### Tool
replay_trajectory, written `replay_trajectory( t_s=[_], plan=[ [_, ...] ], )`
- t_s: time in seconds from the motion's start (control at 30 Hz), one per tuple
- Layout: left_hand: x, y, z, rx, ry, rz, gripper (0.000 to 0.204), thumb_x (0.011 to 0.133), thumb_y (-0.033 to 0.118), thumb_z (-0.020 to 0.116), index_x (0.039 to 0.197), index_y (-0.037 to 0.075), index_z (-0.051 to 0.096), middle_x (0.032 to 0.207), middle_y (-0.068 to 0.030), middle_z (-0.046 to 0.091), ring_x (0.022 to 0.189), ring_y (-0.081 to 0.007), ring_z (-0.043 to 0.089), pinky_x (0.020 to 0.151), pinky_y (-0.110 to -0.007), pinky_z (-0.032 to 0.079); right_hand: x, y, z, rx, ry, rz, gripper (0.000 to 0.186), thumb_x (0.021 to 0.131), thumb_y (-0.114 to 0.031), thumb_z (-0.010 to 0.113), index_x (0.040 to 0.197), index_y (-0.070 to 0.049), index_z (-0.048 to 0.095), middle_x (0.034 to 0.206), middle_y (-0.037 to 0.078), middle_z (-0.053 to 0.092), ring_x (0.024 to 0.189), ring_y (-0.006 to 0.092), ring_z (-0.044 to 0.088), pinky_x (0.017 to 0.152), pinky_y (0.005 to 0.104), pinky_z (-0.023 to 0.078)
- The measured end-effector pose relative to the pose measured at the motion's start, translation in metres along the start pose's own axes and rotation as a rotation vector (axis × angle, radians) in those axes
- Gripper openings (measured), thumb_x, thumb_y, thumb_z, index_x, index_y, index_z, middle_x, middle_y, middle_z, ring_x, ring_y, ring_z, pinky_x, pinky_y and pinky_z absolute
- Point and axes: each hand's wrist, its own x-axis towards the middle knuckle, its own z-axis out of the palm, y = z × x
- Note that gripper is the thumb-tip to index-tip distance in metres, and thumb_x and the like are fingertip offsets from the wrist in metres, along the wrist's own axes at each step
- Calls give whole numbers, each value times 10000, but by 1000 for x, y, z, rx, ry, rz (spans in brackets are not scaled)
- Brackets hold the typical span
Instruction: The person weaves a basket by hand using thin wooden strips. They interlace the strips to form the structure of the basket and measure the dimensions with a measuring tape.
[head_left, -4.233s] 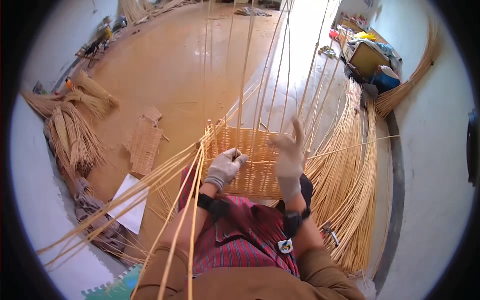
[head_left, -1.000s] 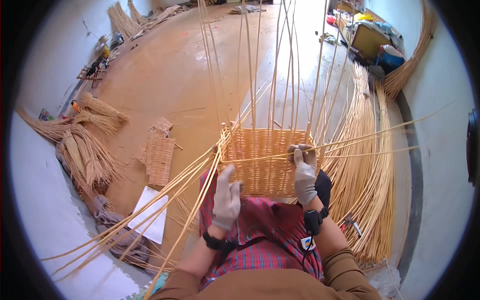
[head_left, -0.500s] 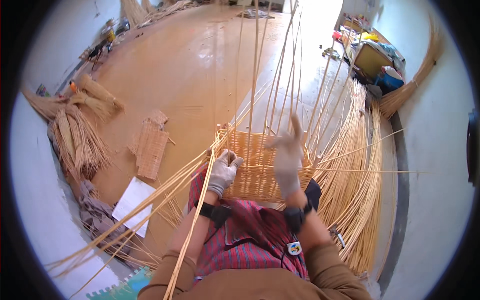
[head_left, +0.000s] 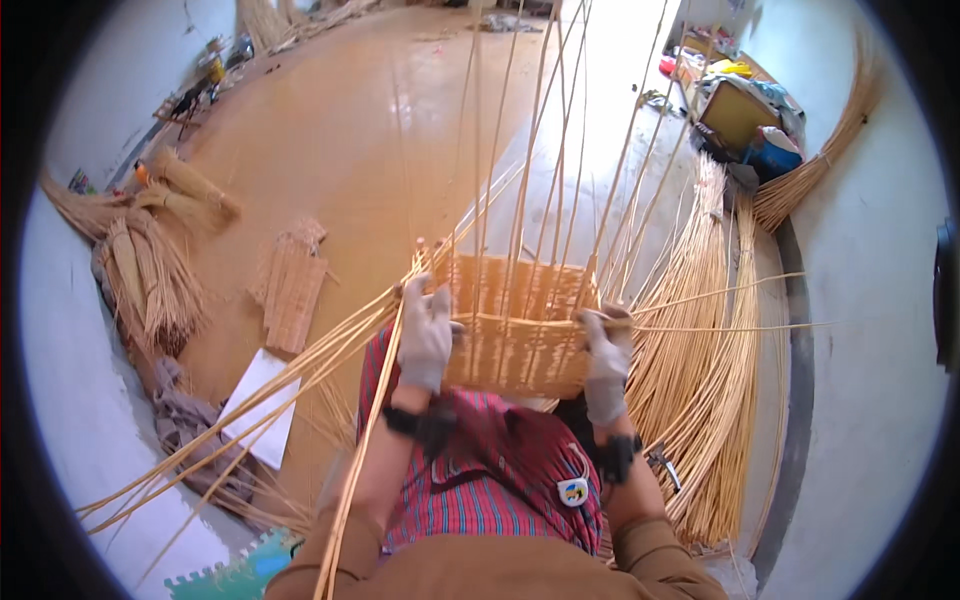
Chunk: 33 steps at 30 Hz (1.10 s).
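Fingers L: left hand (head_left: 425, 335), grey glove, flat on left edge of woven basket (head_left: 520, 335), fingers pointing up and near straight, thumb toward the weave; pressing, not wrapped round anything.
Fingers R: right hand (head_left: 606, 360), grey glove, curled at basket's right edge, pinching a thin horizontal cane strand (head_left: 720, 326) that runs off to the right.
Basket: half-woven wicker, pale gold, on person's lap betw. both hands, resting against red checked cloth (head_left: 500, 480).
Uprights: long bare stakes (head_left: 560, 150) rise from basket rim, fanning up toward top of view.
Loose canes L: bundle of long rods (head_left: 270, 400) sweeps from basket's left corner down to lower left, over the floor.
Cane stock R: thick heap of cut cane (head_left: 715, 400) on floor just beside right hand, along the wall.
Floor: brown, shiny (head_left: 350, 130); small woven mat (head_left: 292, 290) and white sheet (head_left: 262, 405) lie left of basket, well apart from hands.
Far L: straw bundles (head_left: 150, 260) by wall.
Wrists: dark band on each.
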Motion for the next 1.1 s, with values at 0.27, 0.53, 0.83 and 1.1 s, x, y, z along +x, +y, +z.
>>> replay_trajectory(
  t_s=[0.27, 0.53, 0.83, 1.1],
  plan=[
    [18, -23, 53, 586, -594, -23, 358, 1022, 375, 646, 1065, 20, 671, 910, -116, 698, 694, -181, 718, 609, -332, 560, 30, -7, -4, -195, -152, -307, 301, 1002, -46, 624, 1293, -84, 557, 1229, 144, 677, 990, 192, 694, 782, 295, 566],
    [6, -17, 49, 371, -477, -214, 425, 1018, 423, 653, 934, 7, 670, 666, -78, 657, 549, -153, 663, 508, -326, 528, 59, -50, 53, -133, -235, -399, 675, 985, -128, 646, 1579, -206, 334, 1253, 156, 657, 1106, 269, 684, 932, 367, 554],
    [20, 1, 75, 844, -185, 246, 428, 958, 288, 759, 1259, 52, 566, 774, -58, 668, 727, -138, 653, 652, -292, 546, 8, -8, -29, 268, -26, 11, 166, 1125, -208, 442, 1236, -91, 478, 806, 61, 621, 743, 170, 662, 761, 329, 589],
    [-17, 18, 105, 546, -313, 601, 345, 1015, 316, 651, 1258, 73, 621, 1029, -157, 734, 822, -195, 735, 748, -371, 566, 21, -11, -88, 251, 92, -50, 137, 1077, -148, 559, 1184, -65, 537, 995, 104, 718, 800, 127, 697, 527, 206, 474]
  ],
)
